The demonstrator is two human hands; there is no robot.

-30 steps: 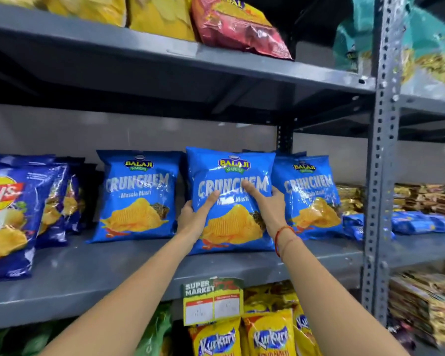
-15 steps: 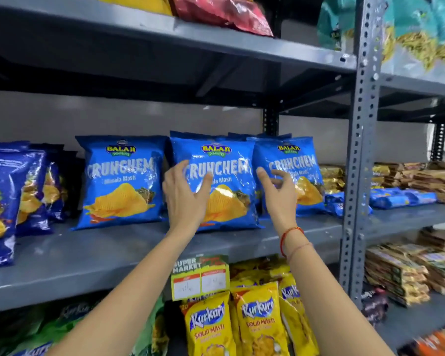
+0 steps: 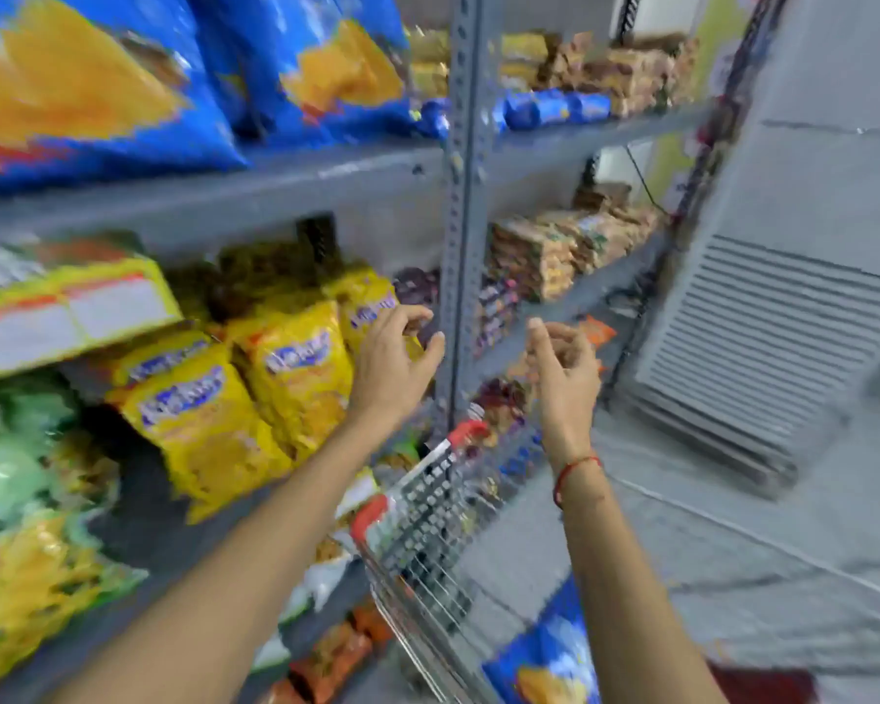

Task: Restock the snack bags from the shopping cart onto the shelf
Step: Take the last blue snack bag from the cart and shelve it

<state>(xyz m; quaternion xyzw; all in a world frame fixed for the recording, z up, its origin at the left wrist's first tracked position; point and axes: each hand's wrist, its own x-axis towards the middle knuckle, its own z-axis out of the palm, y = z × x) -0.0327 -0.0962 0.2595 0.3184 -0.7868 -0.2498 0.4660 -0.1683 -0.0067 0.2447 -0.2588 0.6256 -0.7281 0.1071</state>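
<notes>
Grey metal shelving fills your blurred view, its labels unreadable. Blue snack bags stand on the shelf at upper left, cut off by the frame's top edge. The wire shopping cart sits below, with one blue bag half hidden inside. Your left hand and right hand hover with fingers loosely curled, both empty.

We can read no text: the yellow bags' blue logos and the shelf tag are blurred.
</notes>
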